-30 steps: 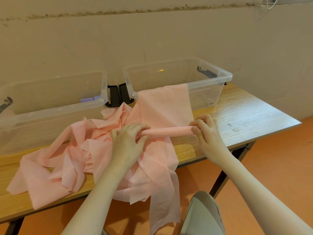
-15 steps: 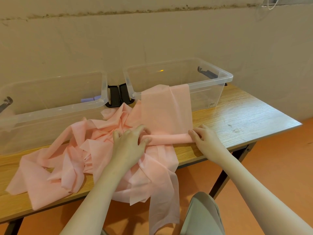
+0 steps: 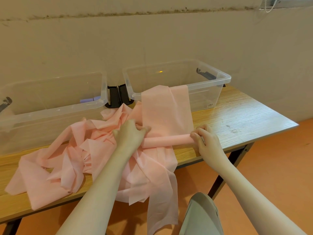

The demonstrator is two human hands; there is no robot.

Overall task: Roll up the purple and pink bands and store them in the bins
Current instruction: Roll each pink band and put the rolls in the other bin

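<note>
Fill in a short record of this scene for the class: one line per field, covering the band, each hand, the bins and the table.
pink band: near end rolled into a tube, flat length draped over the right bin's front rim, loose heap to the left
left hand: fingers curled on the tube's left end
right hand: gripping the tube's right end
right bin: clear; nothing visible inside apart from the draped band
left bin: clear, a purple roll inside
table: wooden, holds both bins
</note>
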